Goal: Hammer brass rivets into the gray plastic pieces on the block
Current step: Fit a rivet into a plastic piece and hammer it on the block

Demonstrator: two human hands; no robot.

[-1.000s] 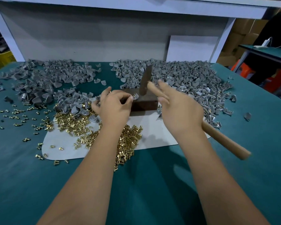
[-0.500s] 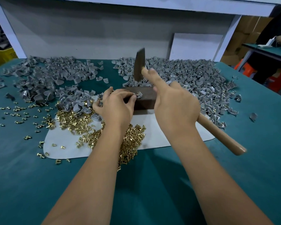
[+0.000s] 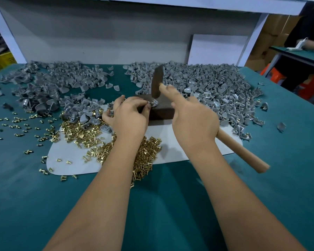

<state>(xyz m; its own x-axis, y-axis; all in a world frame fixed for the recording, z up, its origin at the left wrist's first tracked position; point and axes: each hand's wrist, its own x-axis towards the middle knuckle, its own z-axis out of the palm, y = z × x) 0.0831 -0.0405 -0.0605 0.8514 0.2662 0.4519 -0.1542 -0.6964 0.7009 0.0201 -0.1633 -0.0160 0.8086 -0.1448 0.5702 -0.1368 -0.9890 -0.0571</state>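
A dark brown block (image 3: 161, 110) sits on a white mat (image 3: 172, 149) in the middle of the teal table. My left hand (image 3: 129, 116) pinches a gray plastic piece (image 3: 153, 104) on the block's top left corner. My right hand (image 3: 192, 120) grips a hammer by its wooden handle (image 3: 243, 153), forefinger stretched along it. The dark hammer head (image 3: 156, 82) is just above the piece, its lower end close to it. A heap of brass rivets (image 3: 91, 134) lies on the mat by my left wrist.
Two large heaps of gray plastic pieces cover the back of the table, one at the left (image 3: 58, 87) and one at the right (image 3: 216, 91). Loose rivets (image 3: 20, 124) are scattered at the left. A white panel (image 3: 217, 49) leans on the back wall. Another person's arm (image 3: 312, 45) is at the far right.
The hammer head rose above the block half a second ago and has now come down toward the piece. My left hand has kept its pinch on the piece.
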